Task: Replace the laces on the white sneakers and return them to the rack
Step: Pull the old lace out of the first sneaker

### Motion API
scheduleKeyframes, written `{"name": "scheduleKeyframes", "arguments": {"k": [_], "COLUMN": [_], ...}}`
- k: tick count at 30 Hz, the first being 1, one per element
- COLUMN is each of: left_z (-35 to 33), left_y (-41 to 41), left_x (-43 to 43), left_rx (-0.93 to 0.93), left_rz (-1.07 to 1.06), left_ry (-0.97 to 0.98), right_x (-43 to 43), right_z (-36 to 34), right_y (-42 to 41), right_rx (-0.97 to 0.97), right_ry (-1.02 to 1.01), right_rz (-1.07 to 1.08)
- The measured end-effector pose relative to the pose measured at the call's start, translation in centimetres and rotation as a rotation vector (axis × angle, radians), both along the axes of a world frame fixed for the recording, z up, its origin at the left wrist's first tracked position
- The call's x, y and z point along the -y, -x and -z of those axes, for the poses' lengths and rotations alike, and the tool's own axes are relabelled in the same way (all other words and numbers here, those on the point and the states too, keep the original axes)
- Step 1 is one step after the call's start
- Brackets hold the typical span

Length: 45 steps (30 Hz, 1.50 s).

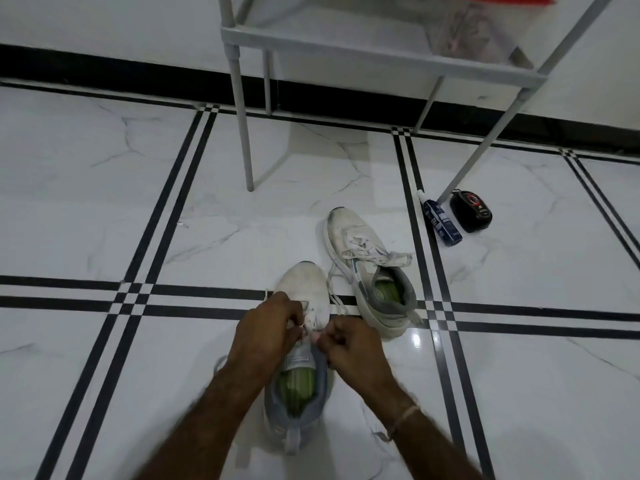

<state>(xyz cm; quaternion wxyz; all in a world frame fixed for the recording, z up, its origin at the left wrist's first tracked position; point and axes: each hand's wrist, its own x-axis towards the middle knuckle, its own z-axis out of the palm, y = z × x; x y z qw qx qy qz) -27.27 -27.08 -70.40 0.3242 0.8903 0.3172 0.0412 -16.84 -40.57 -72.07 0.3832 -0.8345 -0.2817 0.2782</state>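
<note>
near sneaker (pixel 294 407): right under my wrists, heel toward me and toe pointing away. Its long axis runs straight out between my forearms.
lace (pixel 312 320): at the top eyelets just beyond the tongue, in the gap between my hands, touching both.
left hand (pixel 268 329): draped over the shoe's left side, wrist bent down, fingers curled in and pinching the lace at the eyelets.
right hand (pixel 351 346): closed like a fist against the shoe's right edge, thumb and fingertips nipped onto the lace beside the tongue.
nearer hand: both are on the lace; my left reaches a little farther along the shoe.
step, as I judge it: working the lace at the top eyelets. I cannot tell whether it is coming out or going in.
second sneaker (pixel 367 268): beyond my right hand and to its right, toe away and angled left, its laces loose, some trailing onto the floor.
bottle (pixel 441 220) and black tin (pixel 471 211): farther right, by a rack leg.
rack (pixel 346 46): well beyond both hands; neither shoe is on it yet.
</note>
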Motion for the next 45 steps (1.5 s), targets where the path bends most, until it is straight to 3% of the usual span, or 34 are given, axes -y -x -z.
{"name": "scheduleKeyframes", "arguments": {"k": [2,5,6,8,12,14,15,17,18,19,20,23,28,34,35,38,39,40,41,43,45], "left_z": [0.6,1.2,1.2,1.3,2.1,2.0,1.4,0.3,0.2,0.0,0.2,0.9,1.5,1.1,0.8,-1.0,-1.2,-1.1,-0.8,0.1,1.4], "left_y": [0.3,0.8,1.0,1.3,1.7,1.4,1.1,0.4,0.3,0.4,0.7,1.4,1.5,1.3,0.9,0.5,0.9,1.2,1.6,2.2,2.2], "left_x": [-0.1,0.1,0.4,0.8,-0.2,-0.4,-0.6,-0.7,-0.6,-0.4,0.0,0.5,-0.4,-1.4,-1.2,-1.5,-1.8,-2.0,-2.1,-1.2,-0.7], "left_rx": [0.120,0.420,0.472,0.469,0.303,0.307,0.406,0.667,0.726,0.685,0.584,0.320,0.270,0.121,0.222,0.684,0.762,0.714,0.594,0.287,0.149], "left_rz": [-0.128,-0.623,-0.701,-0.651,-0.160,-0.211,-0.378,-0.782,-0.905,-0.923,-0.817,-0.271,-0.058,-0.003,-0.125,-0.747,-0.840,-0.823,-0.688,-0.277,-0.033], "left_ry": [0.158,1.027,1.164,1.030,0.263,0.243,0.463,1.123,1.292,1.256,1.064,0.448,0.095,0.225,0.390,1.167,1.258,1.157,0.923,0.458,0.228], "right_x": [0.6,1.0,0.9,0.6,0.4,0.6,0.5,0.4,0.4,0.3,0.3,0.2,0.2,0.3,0.4,0.7,0.7,0.7,0.7,0.6,0.4], "right_z": [-0.1,-0.2,0.0,0.1,0.1,-0.1,-0.3,-0.6,-0.7,-0.8,-0.9,-0.9,-0.9,-0.7,-0.7,-0.7,-0.7,-0.6,-0.5,-0.3,-0.3], "right_y": [-0.3,-0.3,-0.1,0.1,0.4,0.4,0.4,0.5,0.6,0.7,0.8,1.0,1.1,1.3,1.3,1.0,1.0,1.0,0.9,0.9,0.9], "right_rx": [-0.272,-0.447,-0.446,-0.403,-0.360,-0.360,-0.363,-0.394,-0.418,-0.433,-0.437,-0.427,-0.431,-0.448,-0.451,-0.464,-0.468,-0.467,-0.462,-0.442,-0.421], "right_ry": [-0.047,-0.061,-0.057,-0.049,-0.035,-0.032,-0.029,-0.039,-0.048,-0.055,-0.057,-0.058,-0.067,-0.069,-0.068,-0.075,-0.076,-0.074,-0.069,-0.058,-0.054], "right_rz": [0.120,0.169,0.172,0.185,0.202,0.201,0.195,0.196,0.203,0.205,0.203,0.189,0.201,0.227,0.226,0.237,0.240,0.240,0.236,0.226,0.224]}}
